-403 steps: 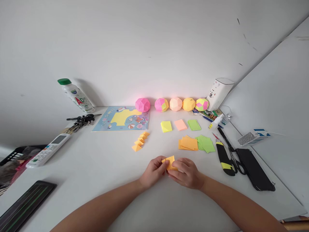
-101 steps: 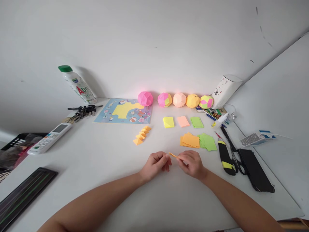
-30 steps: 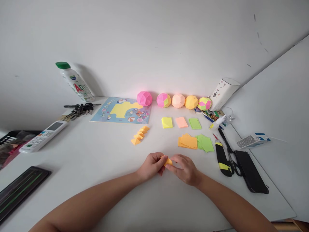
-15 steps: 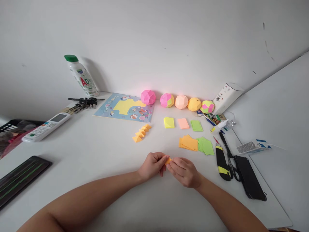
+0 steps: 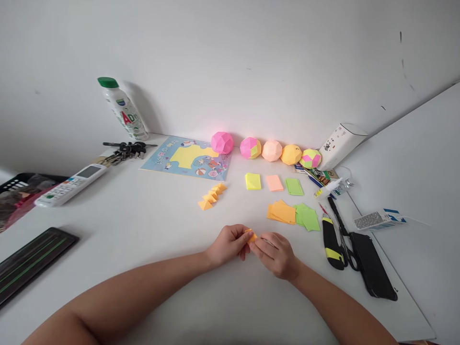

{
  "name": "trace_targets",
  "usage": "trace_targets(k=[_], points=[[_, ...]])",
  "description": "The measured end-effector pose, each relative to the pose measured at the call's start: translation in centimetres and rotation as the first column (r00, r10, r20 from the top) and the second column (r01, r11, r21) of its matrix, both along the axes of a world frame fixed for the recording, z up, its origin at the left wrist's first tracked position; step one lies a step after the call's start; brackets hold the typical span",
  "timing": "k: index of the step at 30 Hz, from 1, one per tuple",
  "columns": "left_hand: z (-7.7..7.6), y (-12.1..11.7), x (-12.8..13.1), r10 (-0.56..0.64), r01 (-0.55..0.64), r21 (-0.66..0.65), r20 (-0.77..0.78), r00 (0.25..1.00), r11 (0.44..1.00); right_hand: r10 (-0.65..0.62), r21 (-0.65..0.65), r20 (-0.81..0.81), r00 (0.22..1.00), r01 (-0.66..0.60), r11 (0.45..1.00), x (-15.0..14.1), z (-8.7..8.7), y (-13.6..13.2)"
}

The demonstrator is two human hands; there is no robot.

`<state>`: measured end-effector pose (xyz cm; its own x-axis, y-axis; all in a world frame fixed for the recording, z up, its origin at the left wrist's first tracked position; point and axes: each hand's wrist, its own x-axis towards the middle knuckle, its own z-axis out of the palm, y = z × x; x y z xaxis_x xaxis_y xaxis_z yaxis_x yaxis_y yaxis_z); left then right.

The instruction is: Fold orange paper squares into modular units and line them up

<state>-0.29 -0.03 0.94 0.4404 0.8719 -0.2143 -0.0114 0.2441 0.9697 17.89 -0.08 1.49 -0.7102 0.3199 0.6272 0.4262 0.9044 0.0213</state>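
Between my two hands is a small piece of orange paper point(image 5: 252, 236), mostly covered by fingers. My left hand point(image 5: 230, 243) pinches it from the left, thumb on top. The fingers of my right hand point(image 5: 275, 254) are closed on its right edge. Beyond my hands lies a row of folded orange paper pieces point(image 5: 212, 196). Loose orange sheets point(image 5: 282, 212) and green sheets point(image 5: 308, 217) are spread to the right. Farther back sit a yellow pad point(image 5: 253, 181), a peach pad point(image 5: 275, 183) and a green pad point(image 5: 294, 186).
Several faceted paper balls point(image 5: 272, 151) line the wall beside a blue picture sheet point(image 5: 172, 167). On the right are a utility knife point(image 5: 332, 244), scissors point(image 5: 347, 247) and a black case point(image 5: 373, 268). On the left stand a bottle point(image 5: 125, 112), keys point(image 5: 125, 151) and a remote point(image 5: 72, 186).
Both hands stay together on the orange paper, and slightly more of it shows between the fingers. The whole view has shifted a little.
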Motion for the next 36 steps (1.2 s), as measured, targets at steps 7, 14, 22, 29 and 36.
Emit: trace_targets(k=[7,14,22,29,36], points=[[0.0,-0.2,0.0,0.014,-0.011,0.053,-0.058,0.998,0.999,-0.066,-0.228,-0.138,0.988,0.033,0.973,-0.7,0.1,0.0],[0.4,-0.1,-0.1,-0.013,0.024,0.130,-0.082,0.997,0.991,-0.163,-0.463,-0.264,0.951,0.023,0.886,-0.7,0.0,0.0],[0.8,-0.1,-0.4,-0.101,0.109,0.104,-0.075,0.992,0.989,-0.395,-0.790,-0.296,0.870,0.010,0.613,-0.9,0.2,-0.1],[1.1,-0.1,-0.4,-0.144,0.145,0.110,-0.019,0.989,0.983,-0.490,-0.941,-0.261,0.832,-0.107,0.320,-0.6,0.3,0.0],[1.0,-0.1,-0.3,-0.149,0.147,0.111,0.010,0.989,0.983,-0.596,-0.982,-0.187,0.781,-0.134,0.133,-0.5,-0.1,0.2]])
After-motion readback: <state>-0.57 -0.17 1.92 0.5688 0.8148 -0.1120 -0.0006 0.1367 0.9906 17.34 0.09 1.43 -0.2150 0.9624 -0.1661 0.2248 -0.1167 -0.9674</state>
